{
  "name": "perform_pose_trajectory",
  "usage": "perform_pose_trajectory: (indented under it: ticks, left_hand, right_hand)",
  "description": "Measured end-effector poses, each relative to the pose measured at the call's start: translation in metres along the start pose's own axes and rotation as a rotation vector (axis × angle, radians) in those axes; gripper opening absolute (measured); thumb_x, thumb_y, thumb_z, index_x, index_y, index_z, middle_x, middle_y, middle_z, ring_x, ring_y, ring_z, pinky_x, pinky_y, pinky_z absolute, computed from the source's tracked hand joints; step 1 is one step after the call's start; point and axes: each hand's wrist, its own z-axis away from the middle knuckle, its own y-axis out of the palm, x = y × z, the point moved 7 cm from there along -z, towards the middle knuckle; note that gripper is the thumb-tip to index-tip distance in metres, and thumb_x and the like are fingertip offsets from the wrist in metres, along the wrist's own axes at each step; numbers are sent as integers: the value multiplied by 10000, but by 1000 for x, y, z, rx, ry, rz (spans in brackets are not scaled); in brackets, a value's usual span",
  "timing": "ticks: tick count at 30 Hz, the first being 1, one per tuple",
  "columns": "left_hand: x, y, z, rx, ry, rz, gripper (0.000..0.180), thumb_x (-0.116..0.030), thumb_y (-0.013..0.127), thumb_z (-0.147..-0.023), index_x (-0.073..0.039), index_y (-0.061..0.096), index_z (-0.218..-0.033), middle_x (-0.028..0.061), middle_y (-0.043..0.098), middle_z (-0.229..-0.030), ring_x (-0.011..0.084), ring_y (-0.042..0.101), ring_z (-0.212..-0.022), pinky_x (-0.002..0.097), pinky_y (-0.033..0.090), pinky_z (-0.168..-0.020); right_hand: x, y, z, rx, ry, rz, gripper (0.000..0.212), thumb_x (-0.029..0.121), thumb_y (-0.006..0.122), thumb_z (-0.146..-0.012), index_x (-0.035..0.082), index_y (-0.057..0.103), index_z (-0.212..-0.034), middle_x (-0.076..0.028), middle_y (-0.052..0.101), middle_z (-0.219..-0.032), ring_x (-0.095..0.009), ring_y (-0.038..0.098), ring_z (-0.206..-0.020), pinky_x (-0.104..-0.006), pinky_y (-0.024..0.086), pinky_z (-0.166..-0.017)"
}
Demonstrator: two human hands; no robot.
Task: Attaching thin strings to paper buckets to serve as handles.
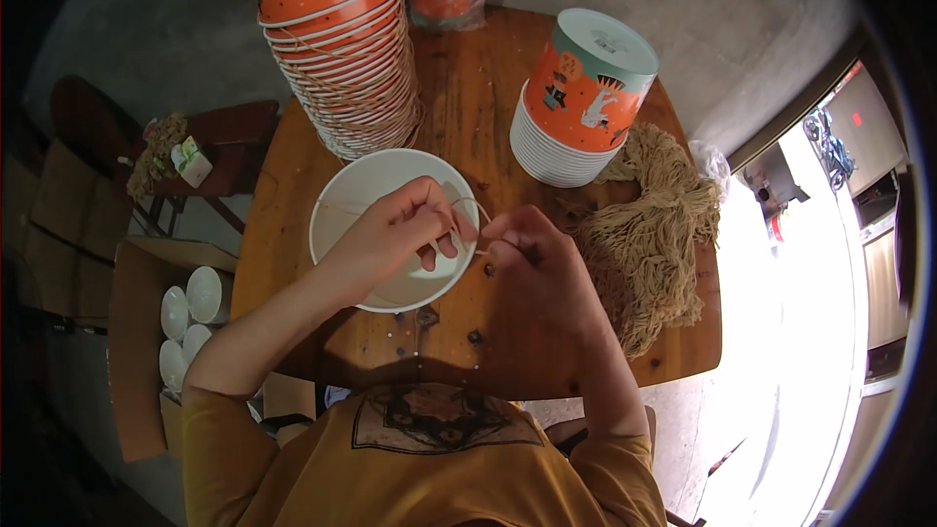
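Both my hands are working a thin pale cord (475,202) over the right rim of a white-lined paper bucket (383,172), which stands mouth up on the table. My left hand (410,222) is above the bucket's mouth, its thumb and fingers closed on the cord. Just beyond the rim, my right hand (532,246) pinches the cord too. A small loop of it rises between them. Part of the cord also runs across the bucket's left side. Fingers hide where the strands meet.
Behind the bucket rises a tall stack of orange buckets (332,68) with cords. An upturned stack (586,102) and a tan cord bundle (654,224) lie right on the wooden table (468,68). A cardboard box (137,361) of white-lined buckets sits lower left.
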Motion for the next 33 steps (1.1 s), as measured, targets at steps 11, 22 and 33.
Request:
perform_pose_trajectory:
  ticks: [11, 22, 33]
  left_hand:
    - [8, 11, -6, 103, 19, -52, 141, -75, 560, -963, 4, 584, -1078, 38, 620, -941, 103, 586, -849, 250, 489, -818]
    - [13, 14, -5, 78, 60, -136, 181, -17, 575, -938, -19, 581, -1119, 24, 589, -958, 93, 559, -899, 247, 461, -864]
    - [4, 18, -7, -14, 104, -387, 112, -127, 633, -936, -18, 614, -918, -3, 588, -879, 85, 545, -771, 240, 435, -707]
  right_hand:
    - [60, -9, -11, 302, -151, 113, 142, -2, 557, -903, 5, 607, -1036, 8, 627, -908, -36, 520, -793, -226, 457, -702]
    - [60, -24, -3, 138, -315, 307, 119, 23, 607, -860, 28, 624, -977, -56, 604, -823, -130, 567, -695, -267, 473, -638]
    - [76, -11, -2, 212, -399, 369, 99, 11, 633, -852, 51, 646, -942, -49, 622, -820, -171, 607, -714, -293, 485, -604]
